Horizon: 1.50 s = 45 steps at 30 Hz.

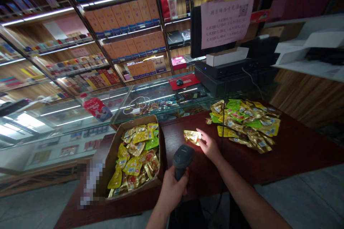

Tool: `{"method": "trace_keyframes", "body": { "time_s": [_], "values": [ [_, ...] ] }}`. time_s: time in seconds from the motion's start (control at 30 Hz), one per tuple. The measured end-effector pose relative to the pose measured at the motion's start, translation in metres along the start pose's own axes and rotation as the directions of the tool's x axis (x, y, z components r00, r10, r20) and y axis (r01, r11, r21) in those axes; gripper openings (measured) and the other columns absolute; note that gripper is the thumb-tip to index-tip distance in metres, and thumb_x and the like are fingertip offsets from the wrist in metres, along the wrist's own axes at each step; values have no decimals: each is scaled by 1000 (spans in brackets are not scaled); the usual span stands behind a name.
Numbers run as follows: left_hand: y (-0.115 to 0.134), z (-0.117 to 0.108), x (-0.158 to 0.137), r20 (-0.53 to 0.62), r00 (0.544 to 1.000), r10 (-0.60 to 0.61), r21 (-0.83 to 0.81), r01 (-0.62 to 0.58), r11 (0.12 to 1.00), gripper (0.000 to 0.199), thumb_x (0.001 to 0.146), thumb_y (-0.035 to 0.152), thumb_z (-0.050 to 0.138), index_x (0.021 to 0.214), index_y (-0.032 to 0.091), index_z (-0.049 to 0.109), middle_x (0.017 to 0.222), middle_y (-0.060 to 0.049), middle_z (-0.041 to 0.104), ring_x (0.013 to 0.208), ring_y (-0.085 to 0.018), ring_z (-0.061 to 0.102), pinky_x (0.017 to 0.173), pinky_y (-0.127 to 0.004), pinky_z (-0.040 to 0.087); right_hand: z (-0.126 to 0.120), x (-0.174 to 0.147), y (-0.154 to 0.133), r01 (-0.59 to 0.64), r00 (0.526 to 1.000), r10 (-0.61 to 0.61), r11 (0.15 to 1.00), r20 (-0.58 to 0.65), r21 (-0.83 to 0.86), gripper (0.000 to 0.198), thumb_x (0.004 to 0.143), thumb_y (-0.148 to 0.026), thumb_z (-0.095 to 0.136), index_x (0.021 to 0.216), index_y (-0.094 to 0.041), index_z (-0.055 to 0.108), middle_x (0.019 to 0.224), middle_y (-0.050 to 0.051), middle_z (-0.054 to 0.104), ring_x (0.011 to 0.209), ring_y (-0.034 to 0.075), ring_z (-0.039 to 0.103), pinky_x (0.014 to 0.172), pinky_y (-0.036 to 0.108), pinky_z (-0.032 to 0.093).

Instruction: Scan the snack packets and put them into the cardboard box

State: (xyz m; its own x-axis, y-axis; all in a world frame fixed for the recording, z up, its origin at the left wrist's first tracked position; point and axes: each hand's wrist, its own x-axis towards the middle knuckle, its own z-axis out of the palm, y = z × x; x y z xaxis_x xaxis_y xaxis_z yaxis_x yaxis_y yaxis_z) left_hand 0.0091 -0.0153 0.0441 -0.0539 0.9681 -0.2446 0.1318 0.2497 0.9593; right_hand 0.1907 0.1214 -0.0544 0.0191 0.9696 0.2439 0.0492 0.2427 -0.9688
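Observation:
My left hand [172, 188] is wrapped round the grip of a dark barcode scanner [184, 156], its head tilted up and away from me. In front of the scanner, my right hand [208, 146] pinches a gold snack packet [191, 136] by its right end, above the dark red table. A lit patch shows on the packet and fingers. Left of my hands stands an open cardboard box [160, 150] with many yellow, gold and green snack packets [134, 166] inside. To the right, a loose pile of similar packets [249, 121] lies on the table [298, 146].
Beyond the table runs a glass counter [120, 103] with a red bottle-shaped package [96, 107], a white charger [134, 111] and a mouse [179, 82] on a red pad. A monitor [196, 32] bears a paper sign. A thin cable [222, 139] hangs down past my right arm.

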Motion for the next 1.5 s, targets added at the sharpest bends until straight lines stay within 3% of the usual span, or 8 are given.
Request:
{"method": "trace_keyframes", "body": {
  "time_s": [0.27, 0.47, 0.73, 0.83, 0.97, 1.13, 1.3, 1.5],
  "values": [
    [-8, 3, 6, -49, 998, -41, -68, 38, 997, 30, 74, 42, 75, 84, 17, 62, 43, 8, 51, 31, -10, 46, 34, -18, 34, -1, 4, 3, -140, 990, 142, 985, -12, 104, 64, 78, -32, 65, 140, -21, 54, 109, 8, 80, 101, 26, 76, 92, 43, 60],
    [-44, 3, 15, -68, 980, -187, -216, 168, 962, 56, 67, 62, 75, 96, 16, 60, 48, 8, 53, 29, -11, 45, 30, -21, 35, -1, 16, -10, -312, 923, 361, 904, -133, 291, 60, 70, -35, 70, 128, -22, 62, 113, 10, 78, 100, 29, 76, 77, 38, 65],
    [-57, 0, 19, -102, 976, -194, -302, 155, 941, 61, 64, 67, 77, 94, 17, 60, 51, 6, 56, 31, -11, 48, 32, -21, 37, 128, 59, -88, -319, 940, 183, 771, 288, 551, 60, 74, -31, 78, 131, -30, 59, 114, 2, 77, 100, 23, 74, 85, 40, 63],
    [-59, -2, 19, -110, 978, -177, -307, 136, 942, 60, 66, 69, 76, 93, 17, 60, 51, 6, 56, 32, -11, 49, 32, -20, 37, 154, 74, -91, -230, 949, 100, 868, 298, 441, 57, 77, -26, 76, 131, -30, 60, 123, 5, 74, 110, 22, 71, 97, 43, 57],
    [-68, -2, 22, -107, 977, -184, -313, 142, 939, 66, 62, 72, 77, 95, 17, 60, 50, 7, 56, 30, -11, 48, 30, -21, 36, 107, 79, -61, 42, 994, -29, 991, 104, -125, 49, 84, -19, 61, 133, -20, 60, 137, 14, 65, 128, 27, 61, 110, 48, 46],
    [-75, -1, 27, -91, 981, -173, -323, 135, 937, 68, 63, 73, 75, 98, 18, 59, 52, 7, 57, 30, -11, 48, 29, -21, 36, 10, 73, -21, 38, 988, -147, 533, -48, -845, 53, 90, -21, 52, 142, -7, 53, 152, 27, 48, 149, 43, 31, 117, 72, 15],
    [-74, -1, 26, -92, 982, -165, -310, 129, 942, 65, 65, 72, 75, 97, 18, 58, 52, 7, 57, 30, -11, 49, 30, -21, 36, -16, 63, -4, 12, 986, -163, 259, -31, -966, 62, 97, -41, 47, 140, 2, 53, 145, 35, 52, 148, 47, 31, 116, 74, 6],
    [-66, 1, 23, -97, 981, -169, -301, 133, 944, 60, 68, 69, 74, 95, 18, 58, 51, 7, 57, 30, -11, 48, 30, -21, 35, 11, 18, -13, 230, 961, -225, 341, 159, -911, 44, 100, -33, 43, 135, -14, 62, 139, 20, 64, 137, 36, 50, 120, 67, 5]
  ]
}}
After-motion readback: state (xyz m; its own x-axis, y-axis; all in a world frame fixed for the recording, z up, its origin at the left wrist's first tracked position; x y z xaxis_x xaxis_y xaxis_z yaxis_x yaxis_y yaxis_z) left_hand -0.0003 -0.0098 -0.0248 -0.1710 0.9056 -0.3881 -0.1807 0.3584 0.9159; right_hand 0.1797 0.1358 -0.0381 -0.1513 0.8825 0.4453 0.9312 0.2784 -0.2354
